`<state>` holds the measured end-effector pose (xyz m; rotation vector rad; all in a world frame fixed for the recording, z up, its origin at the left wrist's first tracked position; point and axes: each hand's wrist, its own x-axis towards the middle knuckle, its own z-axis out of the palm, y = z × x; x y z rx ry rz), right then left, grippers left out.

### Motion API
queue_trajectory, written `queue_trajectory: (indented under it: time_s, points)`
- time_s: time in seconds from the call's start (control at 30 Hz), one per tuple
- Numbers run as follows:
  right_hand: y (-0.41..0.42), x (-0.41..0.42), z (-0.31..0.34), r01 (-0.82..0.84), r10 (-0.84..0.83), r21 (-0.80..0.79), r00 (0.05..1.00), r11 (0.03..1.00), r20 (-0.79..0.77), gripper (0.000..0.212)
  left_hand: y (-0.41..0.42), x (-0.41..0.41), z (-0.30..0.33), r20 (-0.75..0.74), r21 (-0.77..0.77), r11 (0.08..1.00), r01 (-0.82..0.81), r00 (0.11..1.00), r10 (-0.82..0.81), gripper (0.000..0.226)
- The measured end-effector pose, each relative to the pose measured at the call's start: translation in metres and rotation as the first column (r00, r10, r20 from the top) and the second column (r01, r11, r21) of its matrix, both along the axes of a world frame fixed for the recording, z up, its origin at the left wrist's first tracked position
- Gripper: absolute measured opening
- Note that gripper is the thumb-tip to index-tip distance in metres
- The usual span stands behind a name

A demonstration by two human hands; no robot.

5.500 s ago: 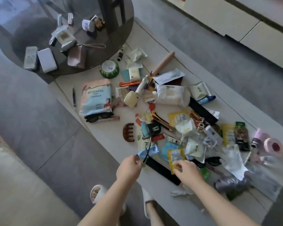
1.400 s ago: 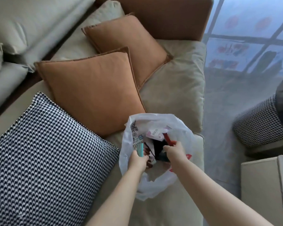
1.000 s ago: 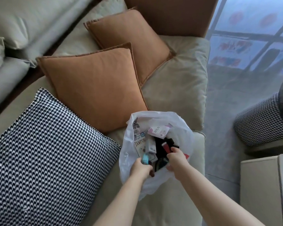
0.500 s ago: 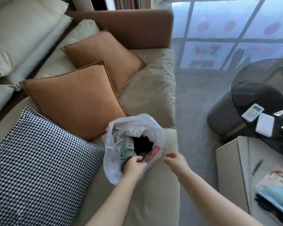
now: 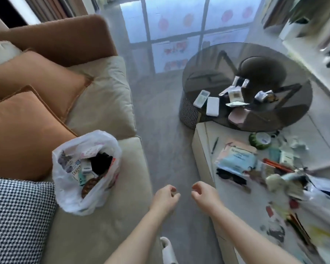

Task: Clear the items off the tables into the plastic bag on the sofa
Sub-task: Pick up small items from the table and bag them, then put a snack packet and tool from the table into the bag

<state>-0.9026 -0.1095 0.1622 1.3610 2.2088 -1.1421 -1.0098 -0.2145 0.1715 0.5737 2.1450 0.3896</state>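
Observation:
The white plastic bag [image 5: 65,189] stands open on the beige sofa [image 5: 107,100] at the left, with boxes, packets and a brown hair claw inside. My left hand [image 5: 165,199] and my right hand [image 5: 203,195] hang empty over the grey floor between sofa and table, fingers loosely curled and apart. On the right, the low white table [image 5: 202,149] carries a blurred heap of packets, a light blue wipes pack [image 5: 236,161] and a green tape roll [image 5: 260,141]. The round dark glass table [image 5: 198,77] behind it holds a white remote [image 5: 201,98] and small boxes.
Two orange cushions [image 5: 23,134] and a houndstooth cushion [image 5: 13,221] lie on the sofa left of the bag. A houndstooth stool [image 5: 189,113] sits under the glass table. A white slipper [image 5: 167,250] shows between my arms. White shelving [image 5: 312,54] runs along the far right.
Both hands carried items from the white table to the bag, dropped them in and pulled out empty. My view has swung right from the sofa toward the tables.

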Motion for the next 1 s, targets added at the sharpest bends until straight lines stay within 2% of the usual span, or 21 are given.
queue_trajectory:
  time_s: [0.33, 0.53, 0.77, 1.0]
  points:
    - [0.044, 0.223, -0.022, 0.28, -0.278, -0.007, 0.956, 0.96, 0.097, 0.029, 0.071, 0.175, -0.02, 0.018, -0.044, 0.938, 0.344, 0.939, -0.344, 0.035]
    - [0.058, 0.326, -0.052, 0.439, -0.431, -0.044, 0.893, 0.897, 0.133, 0.025, 0.096, 0.259, -0.048, 0.072, -0.112, 0.894, 0.434, 0.901, -0.428, 0.038]
    - [0.07, 0.399, -0.093, 0.531, -0.511, -0.065, 0.836, 0.845, 0.199, 0.028, 0.101, 0.317, -0.089, 0.092, -0.141, 0.842, 0.521, 0.853, -0.513, 0.038]
    - [0.06, 0.412, -0.148, 0.538, -0.507, -0.099, 0.831, 0.837, 0.231, 0.031, 0.114, 0.334, -0.143, -0.006, -0.175, 0.775, 0.608, 0.786, -0.618, 0.033]
